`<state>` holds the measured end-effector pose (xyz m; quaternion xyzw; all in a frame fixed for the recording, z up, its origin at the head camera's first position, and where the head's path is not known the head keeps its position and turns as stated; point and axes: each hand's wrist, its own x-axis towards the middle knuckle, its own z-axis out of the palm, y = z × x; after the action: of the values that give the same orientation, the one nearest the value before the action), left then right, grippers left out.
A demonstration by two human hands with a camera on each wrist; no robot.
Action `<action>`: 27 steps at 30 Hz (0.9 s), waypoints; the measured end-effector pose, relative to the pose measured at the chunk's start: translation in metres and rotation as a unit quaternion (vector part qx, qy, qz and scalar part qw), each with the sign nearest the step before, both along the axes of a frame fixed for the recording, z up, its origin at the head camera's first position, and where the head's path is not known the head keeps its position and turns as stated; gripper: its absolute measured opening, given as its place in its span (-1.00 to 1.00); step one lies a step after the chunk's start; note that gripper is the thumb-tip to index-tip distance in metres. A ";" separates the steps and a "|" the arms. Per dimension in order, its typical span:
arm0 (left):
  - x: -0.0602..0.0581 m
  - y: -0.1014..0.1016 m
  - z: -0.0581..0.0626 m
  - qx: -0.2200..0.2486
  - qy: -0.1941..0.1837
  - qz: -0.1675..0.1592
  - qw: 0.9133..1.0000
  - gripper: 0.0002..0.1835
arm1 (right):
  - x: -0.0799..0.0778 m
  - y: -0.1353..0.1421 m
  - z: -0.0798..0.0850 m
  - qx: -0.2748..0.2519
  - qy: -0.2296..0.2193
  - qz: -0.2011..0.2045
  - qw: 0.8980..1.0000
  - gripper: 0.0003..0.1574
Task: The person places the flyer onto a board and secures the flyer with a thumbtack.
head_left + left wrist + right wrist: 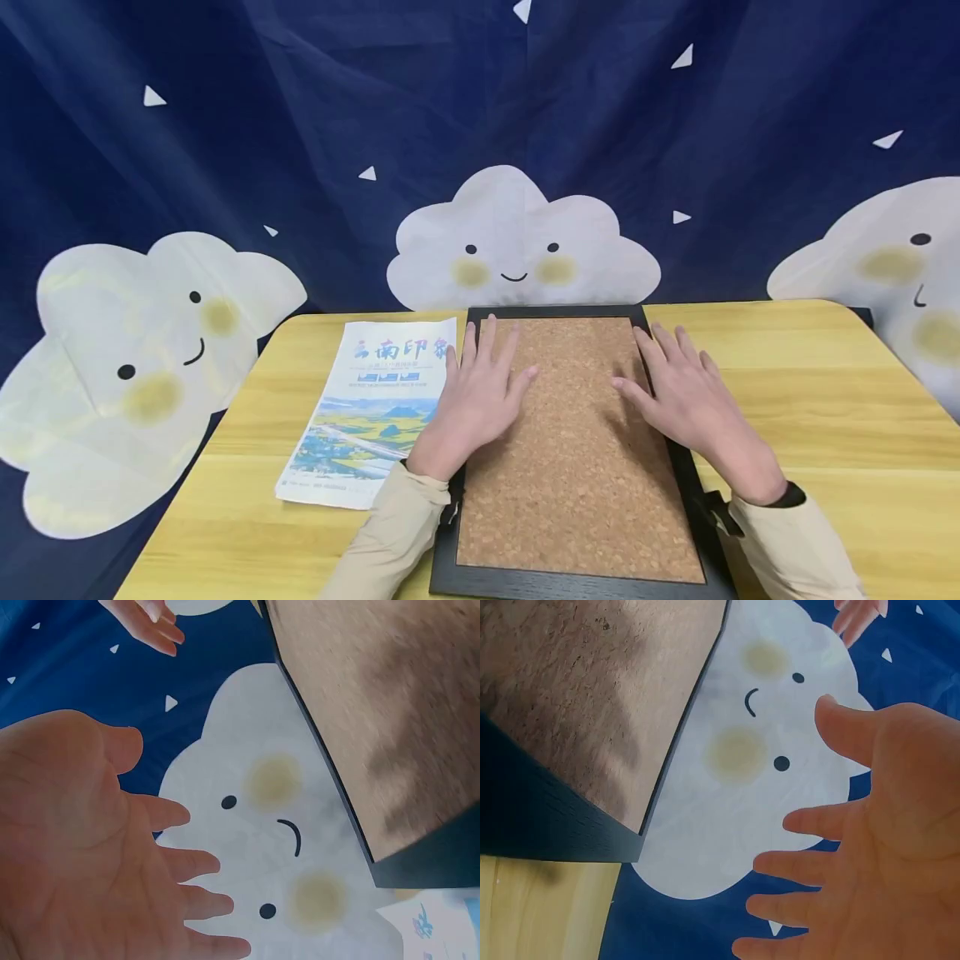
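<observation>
A cork board (577, 467) with a black frame (585, 581) lies flat on the table in the head view. My left hand (480, 400) is held over the frame's left side, fingers straight and spread, with nothing in it. Over the right side, my right hand (690, 400) is spread the same way and casts a shadow on the cork. Both wrist views show a gap between palm and board: the left palm (82, 840) and the right palm (900, 847) face the cork surface, empty.
Left of the board lies a stack of printed paper (375, 417) with a landscape picture, partly covered by the left forearm. The wooden table (817, 383) ends at a dark blue curtain (465, 92) with white clouds behind it.
</observation>
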<state>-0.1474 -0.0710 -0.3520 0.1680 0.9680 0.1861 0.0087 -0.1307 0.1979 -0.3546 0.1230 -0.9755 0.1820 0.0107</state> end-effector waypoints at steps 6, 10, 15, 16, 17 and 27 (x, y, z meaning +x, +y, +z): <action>-0.001 -0.008 -0.005 0.003 0.007 0.001 1.000 -0.30 | 0.000 0.000 -0.001 -0.005 -0.007 0.012 1.000 0.03; -0.004 -0.014 -0.007 0.011 0.005 0.016 1.000 -0.31 | 0.000 0.000 -0.002 -0.008 -0.011 0.016 1.000 0.03; -0.008 -0.019 -0.004 0.020 0.004 0.030 0.999 -0.30 | -0.002 0.002 0.000 -0.008 -0.012 0.017 1.000 0.03; -0.008 -0.019 -0.004 0.020 0.005 0.030 0.999 -0.30 | -0.002 0.002 0.000 -0.007 -0.013 0.016 1.000 0.03; -0.008 -0.020 -0.004 0.019 0.003 0.030 0.999 -0.29 | -0.002 0.002 0.001 -0.007 -0.015 0.015 1.000 0.03; -0.009 -0.019 -0.004 0.010 -0.007 0.027 1.000 -0.29 | -0.002 0.003 0.000 -0.018 -0.030 0.014 0.999 0.02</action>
<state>-0.1567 -0.0904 -0.3557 0.1404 0.9702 0.1974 0.0083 -0.1327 0.2009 -0.3545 0.1306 -0.9703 0.2029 -0.0192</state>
